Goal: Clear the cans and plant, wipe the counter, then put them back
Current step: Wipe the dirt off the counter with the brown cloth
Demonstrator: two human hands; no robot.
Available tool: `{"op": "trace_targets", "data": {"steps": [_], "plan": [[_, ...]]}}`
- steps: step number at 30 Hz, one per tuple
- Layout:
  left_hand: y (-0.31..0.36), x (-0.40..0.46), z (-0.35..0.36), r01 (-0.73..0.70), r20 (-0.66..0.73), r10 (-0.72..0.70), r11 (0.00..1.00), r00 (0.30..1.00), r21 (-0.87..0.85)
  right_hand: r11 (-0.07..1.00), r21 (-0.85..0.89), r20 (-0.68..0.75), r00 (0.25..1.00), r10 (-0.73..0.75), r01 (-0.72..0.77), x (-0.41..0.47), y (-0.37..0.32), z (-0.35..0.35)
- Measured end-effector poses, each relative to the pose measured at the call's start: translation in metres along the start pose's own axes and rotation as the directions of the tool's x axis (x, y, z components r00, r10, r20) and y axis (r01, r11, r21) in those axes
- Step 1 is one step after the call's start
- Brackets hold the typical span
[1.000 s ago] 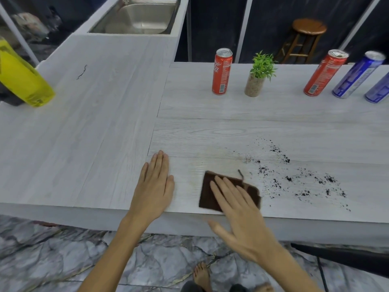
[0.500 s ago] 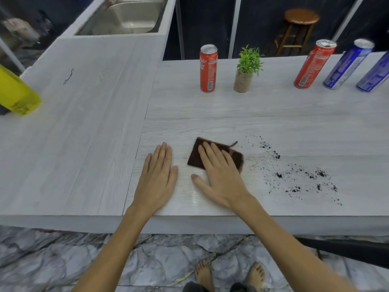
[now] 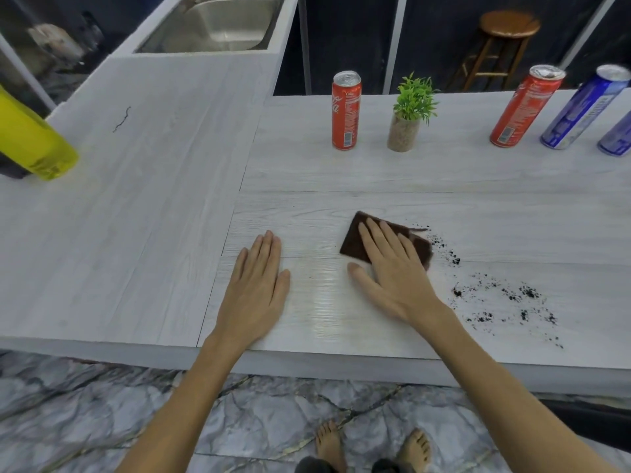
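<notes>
Near the front edge of the worktop (image 3: 341,172) the wiping step is in hand: the right hand (image 3: 396,268) lies flat, fingers spread, pressing a dark brown cloth (image 3: 355,240) just beside a scatter of black crumbs (image 3: 495,302). The left hand (image 3: 256,288) rests open and empty, palm down. Two red cans (image 3: 345,110), the plant (image 3: 408,117) and what look like two blue cans (image 3: 580,110) stand along the back. Next, the cloth probably needs sweeping rightward through the crumbs.

A wooden stool (image 3: 504,46) stands against dark walls (image 3: 355,35); marbled grey floor (image 3: 102,404).
</notes>
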State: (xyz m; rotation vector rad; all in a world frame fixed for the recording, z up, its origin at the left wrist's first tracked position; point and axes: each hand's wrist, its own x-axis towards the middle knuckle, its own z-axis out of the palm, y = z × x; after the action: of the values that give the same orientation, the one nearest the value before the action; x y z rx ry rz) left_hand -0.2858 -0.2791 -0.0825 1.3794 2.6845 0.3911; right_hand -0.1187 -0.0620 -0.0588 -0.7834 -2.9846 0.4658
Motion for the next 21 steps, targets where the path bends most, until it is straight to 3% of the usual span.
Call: {"op": "trace_targets", "data": {"steps": [5, 9, 14, 17, 21], "plan": [[-0.001, -0.001, -0.001, -0.003, 0.01, 0.003, 1.0, 1.0, 0.003, 0.984, -0.044, 0.036, 0.985, -0.168, 0.17, -0.016, -0.052, 0.016], [-0.002, -0.001, -0.001, 0.001, 0.011, -0.001, 1.0, 1.0, -0.018, 0.963, 0.015, 0.043, 0.962, -0.269, 0.269, -0.079, -0.032, 0.019], [0.0, -0.001, -0.006, 0.011, 0.031, -0.009, 0.996, 0.999, -0.086, 0.99, -0.023, 0.039, 0.989, -0.14, 0.141, -0.055, 0.013, 0.002], [-0.003, -0.003, -0.011, 0.018, 0.048, -0.009, 0.983, 0.999, -0.181, 0.998, -0.009, 0.022, 0.998, -0.063, 0.063, -0.008, 0.001, 0.001], [-0.021, -0.011, -0.017, 0.031, 0.032, -0.028, 0.994, 0.999, -0.106, 0.996, -0.027, 0.026, 0.996, -0.085, 0.085, 0.025, -0.04, 0.009]]}}
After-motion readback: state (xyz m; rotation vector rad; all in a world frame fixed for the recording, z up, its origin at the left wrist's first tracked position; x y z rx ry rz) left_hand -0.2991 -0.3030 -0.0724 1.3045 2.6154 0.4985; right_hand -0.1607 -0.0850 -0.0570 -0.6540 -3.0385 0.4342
